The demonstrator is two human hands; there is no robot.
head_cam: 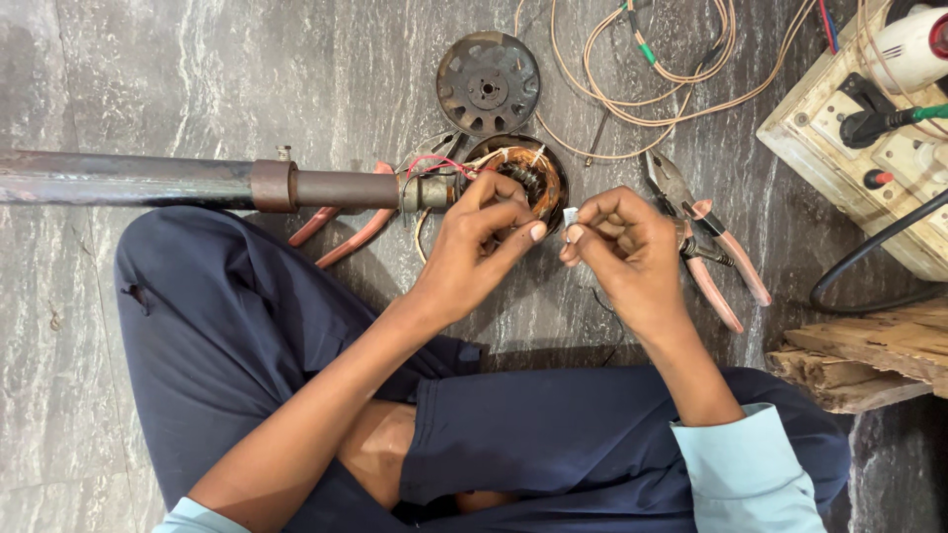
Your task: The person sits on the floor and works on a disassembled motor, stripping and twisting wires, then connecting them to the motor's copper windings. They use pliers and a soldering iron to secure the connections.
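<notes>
A fan motor (528, 176) with copper windings lies on the grey stone floor, fixed to the end of a long rusty metal pole (148, 181). My left hand (484, 237) rests against the motor's near edge, fingers curled, thumb stretched towards the other hand. My right hand (622, 242) pinches a small white piece (571, 215) between thumb and fingers, right next to the motor. Thin wires run from the windings between both hands.
A round perforated motor cover (488, 83) lies beyond the motor. Pink-handled pliers (709, 247) lie right of my right hand; another pink-handled tool (341, 229) lies under the pole. Coiled tan wire (652, 69), a white socket board (869, 138) and wood pieces (869, 360) sit right.
</notes>
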